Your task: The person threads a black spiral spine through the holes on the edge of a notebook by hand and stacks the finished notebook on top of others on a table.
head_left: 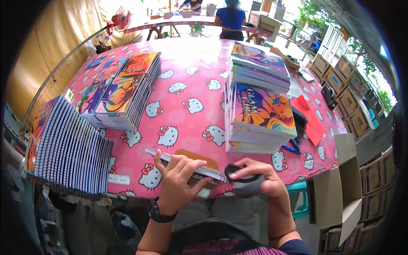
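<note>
At the table's near edge, my left hand [177,176] is closed around a spiral notebook [196,158], which is tilted with its bound edge toward me and a brown-orange cover side facing away. My right hand [260,172] grips a dark grey and black hand tool [245,185] at the right end of the notebook's wire spine. Motion smears the tool, so its exact kind is unclear. Just beyond the right hand stands a stack of notebooks with colourful illustrated covers [263,112]. On the left, a tall leaning stack of spiral-bound notebooks [70,148] shows its coils.
Pink patterned cloth [178,114] covers the table. More notebook piles stand at back left [123,93] and back right [259,63]. Blue pens [290,149], black coils [300,123] and a red sheet [309,121] lie right. An open carton [335,195] stands beside the table; people work beyond.
</note>
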{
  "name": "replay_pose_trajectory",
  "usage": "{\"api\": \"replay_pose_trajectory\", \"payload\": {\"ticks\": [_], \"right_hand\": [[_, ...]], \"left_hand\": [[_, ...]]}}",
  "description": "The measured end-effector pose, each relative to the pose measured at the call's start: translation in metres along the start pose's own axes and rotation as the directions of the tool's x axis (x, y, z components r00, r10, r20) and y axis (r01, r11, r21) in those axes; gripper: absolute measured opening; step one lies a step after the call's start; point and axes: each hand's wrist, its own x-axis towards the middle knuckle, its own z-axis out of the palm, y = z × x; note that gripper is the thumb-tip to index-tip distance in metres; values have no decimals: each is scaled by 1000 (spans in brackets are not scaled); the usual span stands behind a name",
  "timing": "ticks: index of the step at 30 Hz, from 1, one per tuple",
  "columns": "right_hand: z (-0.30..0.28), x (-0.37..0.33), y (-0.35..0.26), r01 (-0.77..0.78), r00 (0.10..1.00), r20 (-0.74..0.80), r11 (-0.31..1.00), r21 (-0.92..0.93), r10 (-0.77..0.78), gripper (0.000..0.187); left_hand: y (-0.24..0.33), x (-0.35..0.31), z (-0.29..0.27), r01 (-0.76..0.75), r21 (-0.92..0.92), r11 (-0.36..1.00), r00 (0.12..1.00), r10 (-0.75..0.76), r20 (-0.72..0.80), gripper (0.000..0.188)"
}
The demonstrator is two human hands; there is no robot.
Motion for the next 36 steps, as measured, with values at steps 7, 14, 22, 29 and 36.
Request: {"api": "replay_pose_trajectory", "payload": {"ticks": [7, 14, 22, 29, 36], "right_hand": [[-1, 18, -2, 53, 998, 24, 994, -97, -51, 38], [-5, 32, -6, 62, 986, 162, 979, -196, -30, 45], [-5, 58, 14, 77, 986, 164, 822, -564, 19, 41], [-2, 66, 15, 25, 972, 221, 904, -427, 77, 44], [6, 78, 13, -243, 939, 89, 823, -514, 333, 48]], "left_hand": [[-8, 5, 3, 23, -80, 996, 999, -25, -24, 53], [-2, 6, -2, 58, -100, 993, 998, -59, -2, 58], [-20, 5, -17, 41, -9, 999, 996, -42, -80, 49], [-22, 4, -21, 77, -41, 996, 995, -79, -53, 55], [-23, -6, -25, 126, 11, 992, 990, -125, -61, 68]]}}
